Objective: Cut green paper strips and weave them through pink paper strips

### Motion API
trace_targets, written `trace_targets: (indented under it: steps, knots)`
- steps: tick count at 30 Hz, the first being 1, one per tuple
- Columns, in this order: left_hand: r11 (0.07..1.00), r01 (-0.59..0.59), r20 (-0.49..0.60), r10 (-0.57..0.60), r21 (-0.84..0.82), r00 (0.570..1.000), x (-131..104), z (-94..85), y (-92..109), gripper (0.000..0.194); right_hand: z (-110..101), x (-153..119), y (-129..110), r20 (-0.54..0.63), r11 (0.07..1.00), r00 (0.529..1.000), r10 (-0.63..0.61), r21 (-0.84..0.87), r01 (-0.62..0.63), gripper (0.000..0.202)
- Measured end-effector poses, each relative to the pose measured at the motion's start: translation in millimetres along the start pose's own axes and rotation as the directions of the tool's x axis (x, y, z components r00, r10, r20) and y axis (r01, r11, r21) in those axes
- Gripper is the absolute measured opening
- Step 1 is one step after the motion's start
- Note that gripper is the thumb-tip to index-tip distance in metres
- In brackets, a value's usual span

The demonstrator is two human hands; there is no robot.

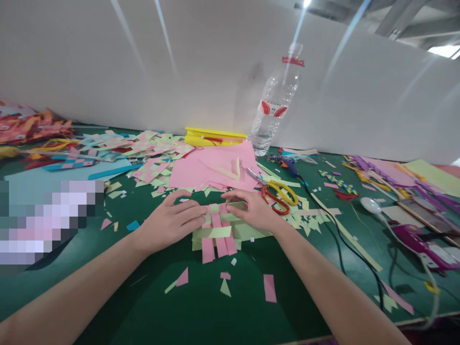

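Pink and pale green paper strips (216,232) lie woven together on the green table, their loose ends toward me. On the left edge of the weave rests my left hand (176,219), fingers spread and slightly bent, fingertips on the paper. My right hand (249,208) is at the upper right of the weave, its thumb and forefinger closed around the edge of the strips. Behind both hands lies a pink sheet (215,163) with a folded pale strip on it. Scissors (278,191) with yellow and red handles are just beyond my right hand.
A tilted plastic bottle (273,108) leans by the wall. A blue glue gun (289,165) trails a black cord down the right side, near a purple glue gun (424,244). Woven paper pieces (154,148) and orange paper shapes (32,127) are piled at left. Scraps surround the hands.
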State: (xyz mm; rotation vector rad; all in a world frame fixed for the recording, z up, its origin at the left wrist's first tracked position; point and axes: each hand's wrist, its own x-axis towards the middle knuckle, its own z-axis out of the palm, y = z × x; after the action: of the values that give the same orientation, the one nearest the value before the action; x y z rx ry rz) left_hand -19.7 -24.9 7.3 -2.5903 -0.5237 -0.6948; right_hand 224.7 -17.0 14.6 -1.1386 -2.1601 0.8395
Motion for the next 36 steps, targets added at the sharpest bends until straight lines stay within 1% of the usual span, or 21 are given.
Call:
trace_targets:
  steps: [4, 7, 9, 11, 14, 15, 17, 20, 23, 26, 28, 30, 32, 34, 36]
  knots:
    - [0.995, 0.090, 0.090, -0.086, -0.049, 0.992, -1.0, -0.4, -4.7, 0.020, -2.2, -0.2, -2.0, 0.004, 1.000, 1.000, 0.026, -0.008, -0.025, 0.024]
    - [0.982, 0.160, 0.101, -0.150, -0.099, 0.984, -3.9, -4.0, -9.9, 0.021, -2.5, -0.1, -0.9, 0.014, 0.998, 0.998, 0.054, -0.034, -0.054, 0.022]
    - [0.958, 0.218, 0.113, -0.200, -0.188, 0.973, -5.7, -7.3, -11.9, 0.019, -2.1, 0.0, 1.0, 0.021, 0.996, 0.997, 0.076, -0.058, -0.075, 0.022]
    - [0.907, 0.288, 0.181, -0.241, -0.309, 0.954, -6.0, -10.1, -11.2, 0.018, -1.6, 0.2, 3.0, 0.025, 0.994, 0.996, 0.091, -0.067, -0.089, 0.022]
    - [0.807, 0.372, 0.300, -0.253, -0.459, 0.920, -3.7, -11.2, -5.3, 0.030, -1.3, 0.4, 4.5, 0.031, 0.995, 0.995, 0.091, -0.048, -0.090, 0.022]
    - [0.774, 0.388, 0.333, -0.242, -0.500, 0.911, -2.7, -10.5, -2.7, 0.031, -1.3, 0.3, 4.5, 0.032, 0.995, 0.995, 0.092, -0.039, -0.091, 0.022]
    - [0.704, 0.440, 0.391, -0.245, -0.557, 0.887, -1.4, -8.1, 1.9, 0.029, -1.6, 0.1, 3.7, 0.028, 0.995, 0.995, 0.100, -0.023, -0.099, 0.022]
    - [0.603, 0.516, 0.438, -0.287, -0.609, 0.852, -1.3, -4.0, 5.6, 0.027, -2.1, 0.1, 2.5, 0.013, 0.993, 0.993, 0.116, -0.002, -0.116, 0.022]
    - [0.510, 0.566, 0.457, -0.335, -0.648, 0.824, -1.7, -2.2, 4.9, 0.029, -2.5, 1.0, 2.2, -0.003, 0.991, 0.991, 0.135, 0.016, -0.135, 0.023]
    - [0.463, 0.609, 0.449, -0.416, -0.644, 0.791, -1.7, -1.2, 1.9, 0.030, -2.9, 2.4, 1.8, -0.039, 0.987, 0.986, 0.160, 0.027, -0.159, 0.021]
    - [0.460, 0.629, 0.426, -0.474, -0.627, 0.771, -2.3, 0.6, 0.3, 0.030, -3.3, 3.2, 0.6, -0.062, 0.986, 0.984, 0.167, 0.038, -0.165, 0.019]
    - [0.474, 0.638, 0.393, -0.518, -0.607, 0.759, -3.6, 3.3, -0.4, 0.030, -3.7, 3.6, -0.9, -0.078, 0.983, 0.980, 0.181, 0.045, -0.178, 0.018]
    - [0.495, 0.642, 0.345, -0.564, -0.586, 0.750, -5.1, 6.0, -0.2, 0.032, -3.9, 3.6, -1.8, -0.103, 0.977, 0.972, 0.212, 0.046, -0.208, 0.018]
    - [0.503, 0.655, 0.308, -0.609, -0.563, 0.731, -6.0, 7.4, 0.9, 0.034, -3.5, 3.4, -1.5, -0.127, 0.969, 0.961, 0.245, 0.056, -0.239, 0.018]
    - [0.503, 0.672, 0.300, -0.631, -0.543, 0.715, -5.4, 6.7, 2.4, 0.035, -2.3, 3.4, 0.1, -0.140, 0.964, 0.954, 0.264, 0.082, -0.254, 0.020]
